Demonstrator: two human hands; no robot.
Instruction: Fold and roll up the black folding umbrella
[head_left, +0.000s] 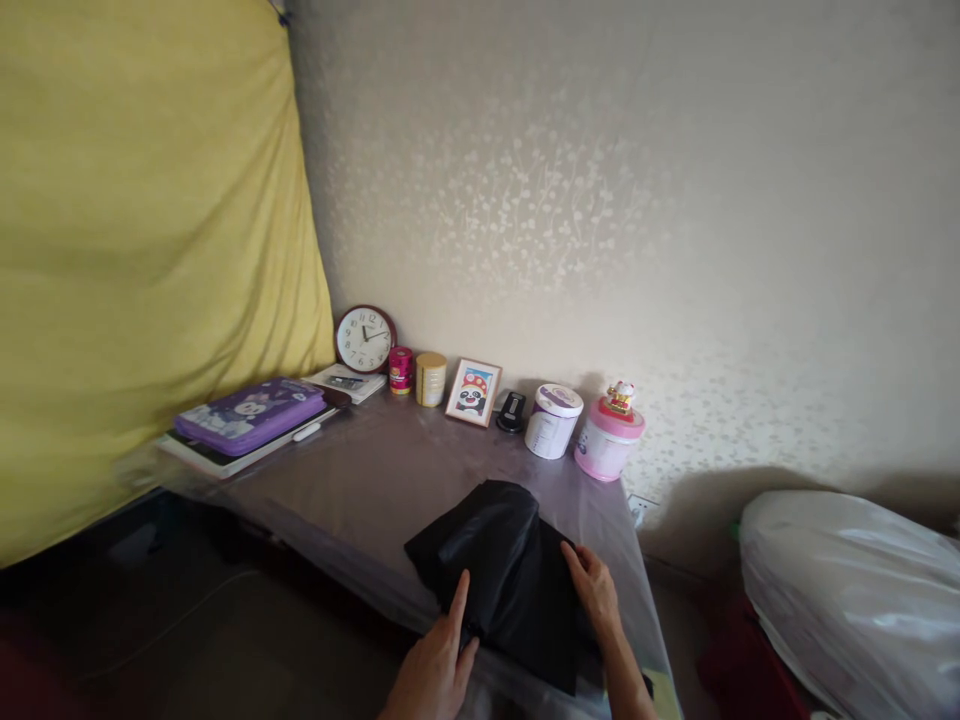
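A piece of thin, slightly shiny black fabric lies bunched near the front right corner of the table, with folds and a raised hump; whether it is a bag, an umbrella canopy or something else I cannot tell. At its lower left, my left hand grips it, index finger stretched along the fabric and thumb close to the near edge. My right hand pinches its right edge between thumb and fingers. The fabric's underside and the other fingertips of my left hand are hidden.
Along the wall stand a clock, a pink can, a yellow-lidded tin, a picture frame, a black device and two tubs. A purple case lies left; a plastic-covered bundle sits right.
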